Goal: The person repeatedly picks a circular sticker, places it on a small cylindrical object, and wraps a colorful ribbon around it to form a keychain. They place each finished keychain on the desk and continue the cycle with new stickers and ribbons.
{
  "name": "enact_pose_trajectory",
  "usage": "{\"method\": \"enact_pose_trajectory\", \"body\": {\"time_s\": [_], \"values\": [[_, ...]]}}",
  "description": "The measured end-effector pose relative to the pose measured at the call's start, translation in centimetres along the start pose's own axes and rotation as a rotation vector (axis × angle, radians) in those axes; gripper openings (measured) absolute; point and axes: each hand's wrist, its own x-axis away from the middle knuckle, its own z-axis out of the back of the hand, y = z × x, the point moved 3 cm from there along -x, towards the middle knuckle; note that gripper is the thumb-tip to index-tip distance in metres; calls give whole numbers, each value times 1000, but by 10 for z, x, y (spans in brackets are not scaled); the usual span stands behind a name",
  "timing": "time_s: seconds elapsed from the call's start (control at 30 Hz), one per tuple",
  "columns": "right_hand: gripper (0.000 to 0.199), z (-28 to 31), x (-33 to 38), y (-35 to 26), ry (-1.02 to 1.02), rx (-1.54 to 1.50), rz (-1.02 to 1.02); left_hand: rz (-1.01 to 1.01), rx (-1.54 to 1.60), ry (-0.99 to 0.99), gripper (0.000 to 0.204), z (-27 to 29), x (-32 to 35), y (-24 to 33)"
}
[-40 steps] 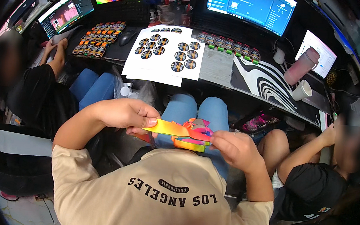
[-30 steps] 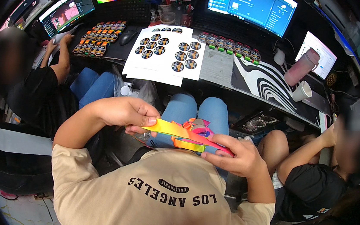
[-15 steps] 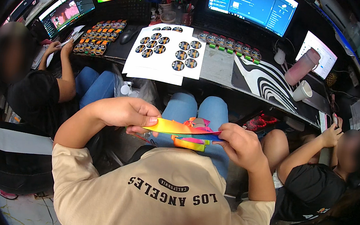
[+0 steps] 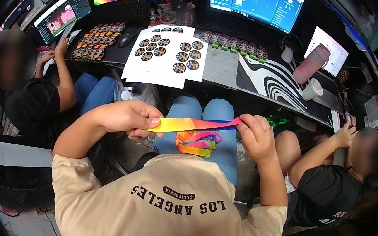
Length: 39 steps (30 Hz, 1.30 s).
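A rainbow-coloured ribbon [image 4: 183, 125] is stretched between my two hands above my lap, yellow at the left and running through orange and pink, with a blue strand behind it on the right. My left hand [image 4: 136, 118] is closed on its yellow end, thumb on top. The pink and blue end sits pinched in my right hand [image 4: 255, 136]. Below, a loose pile of rainbow ribbon [image 4: 197, 148] in yellow, orange, pink and purple rests on my thighs. The undersides of my fingers are partly hidden.
On the desk ahead lie white sheets with round black stickers [image 4: 152, 50], rows of medals with ribbons [image 4: 234, 44] and more medals [image 4: 97, 41]. A pink tumbler [image 4: 311, 64] and a white cup [image 4: 312, 90] stand at the right. One person sits on each side of me.
My right hand has moved slightly up and right, and the ribbon is drawn out straighter. More of the ribbon pile on my lap shows. The view has shifted a little.
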Motion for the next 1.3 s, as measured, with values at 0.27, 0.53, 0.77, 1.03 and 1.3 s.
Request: {"method": "enact_pose_trajectory", "body": {"time_s": [0.27,0.53,0.77,1.03,1.3], "values": [[20,-1,3,4,44,58,42,-2,3,43,32,-2,-2,2],[18,-11,12,23,173,190,44,-20,40,68,31,-9,-9,11],[22,-40,14,31,414,-246,-365,-264,32,25,46,-22,-9,48],[20,-64,23,12,475,-375,-515,-302,-98,126,28,-23,-11,59],[20,-82,15,-30,269,-639,-579,-701,100,165,29,-28,-30,63]]}}
